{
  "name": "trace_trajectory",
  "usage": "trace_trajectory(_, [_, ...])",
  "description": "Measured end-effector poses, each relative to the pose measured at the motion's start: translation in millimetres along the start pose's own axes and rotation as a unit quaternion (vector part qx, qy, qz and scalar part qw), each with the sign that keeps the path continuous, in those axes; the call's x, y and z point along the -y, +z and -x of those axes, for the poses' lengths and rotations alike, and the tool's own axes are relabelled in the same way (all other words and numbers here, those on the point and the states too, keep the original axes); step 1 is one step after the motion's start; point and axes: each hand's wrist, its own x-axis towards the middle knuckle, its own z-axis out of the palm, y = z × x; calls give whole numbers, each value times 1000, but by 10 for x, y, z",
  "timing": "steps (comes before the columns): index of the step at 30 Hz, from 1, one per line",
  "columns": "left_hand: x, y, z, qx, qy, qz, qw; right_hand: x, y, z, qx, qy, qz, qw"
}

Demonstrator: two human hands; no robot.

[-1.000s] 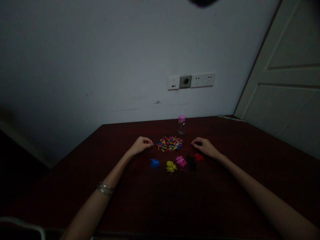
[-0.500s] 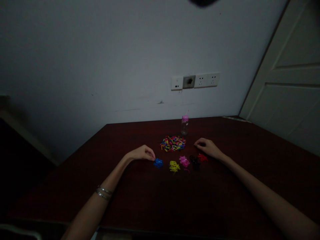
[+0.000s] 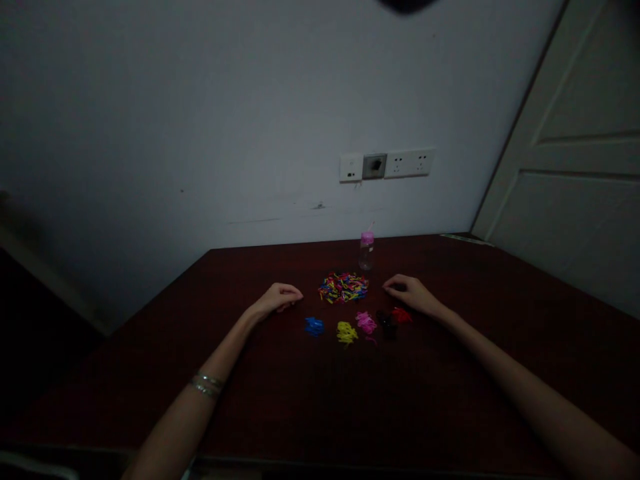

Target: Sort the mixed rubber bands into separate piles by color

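My left hand (image 3: 277,299) is over the table, left of a mixed pile of small coloured rubber bands (image 3: 344,287). Its fingers are loosely stretched toward that pile, and I see nothing between them. Just below it lies a small heap of blue bands (image 3: 314,326). My right hand (image 3: 409,292) rests to the right of the mixed pile, thumb and fingertips drawn together; whatever they may hold is too small to make out. Single-colour heaps lie nearer me: yellow bands (image 3: 347,333), pink bands (image 3: 366,323), black bands (image 3: 387,323) and red bands (image 3: 401,315).
A clear bottle with a pink lid (image 3: 367,252) stands behind the mixed pile. The dark reddish table (image 3: 300,400) meets a pale wall (image 3: 200,120) bearing sockets (image 3: 407,163). At the right is a white panelled door (image 3: 575,200).
My left hand has lifted off the blue heap and shifted up and away from it, its fingers loosening. The right hand stays in nearly the same place. The view has shifted slightly.
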Motion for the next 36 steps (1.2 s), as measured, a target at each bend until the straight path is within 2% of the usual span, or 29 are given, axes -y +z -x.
trace_trajectory(3, [66,-5,-47,-58,-14,47,997,171,-28,-46,32,-51,24,998])
trace_trajectory(6, [103,1,-79,-77,-20,71,994,376,-24,-106,77,-105,58,990])
trace_trajectory(11, [111,23,-97,-90,-26,60,994,583,56,-167,96,-87,145,981])
trace_trajectory(14, [120,36,-107,-96,-30,45,994,614,113,-152,83,-77,159,981])
trace_trajectory(19, [149,38,-130,-95,-35,23,995,648,166,-114,57,-100,150,982])
trace_trajectory(36, [136,45,-129,-89,-39,17,995,642,231,-130,56,-116,172,977])
